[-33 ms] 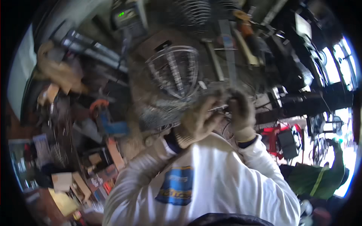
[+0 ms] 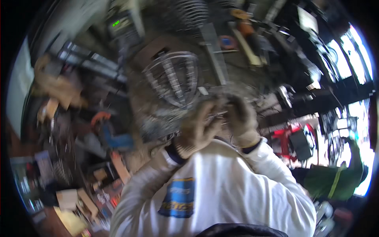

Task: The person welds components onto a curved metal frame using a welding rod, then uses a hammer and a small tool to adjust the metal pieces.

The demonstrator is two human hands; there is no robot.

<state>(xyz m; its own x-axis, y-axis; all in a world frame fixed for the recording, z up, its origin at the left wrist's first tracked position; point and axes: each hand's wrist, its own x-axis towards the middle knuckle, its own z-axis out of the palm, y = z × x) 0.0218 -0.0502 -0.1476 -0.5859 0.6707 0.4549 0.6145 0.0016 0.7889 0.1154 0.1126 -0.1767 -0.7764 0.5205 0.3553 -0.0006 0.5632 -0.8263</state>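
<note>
Both my hands wear beige-brown knit gloves and meet close together in front of my chest, at the near edge of the workbench. My left hand (image 2: 198, 128) is curled, its thumb and fingers bent toward the right. Facing it, my right hand (image 2: 242, 120) has its fingers curved inward. Something small and thin seems to sit between the fingertips, but blur hides its kind. Just beyond the hands, a curved metal frame with several bars (image 2: 171, 77) lies on the dark workbench (image 2: 152, 126). A long flat grey strip (image 2: 216, 55) lies to its right.
Coil springs (image 2: 192, 14) and an orange-and-black power tool (image 2: 245, 28) are at the back. A device with a green display (image 2: 118, 25) stands back left. A blue clamp-like tool (image 2: 114, 136) and cardboard boxes (image 2: 67, 199) lie left. A person in dark green (image 2: 329, 181) is at right.
The view has shifted, so the bench and its things sit further left in the picture. My hands remain close together, with fingers still bent.
</note>
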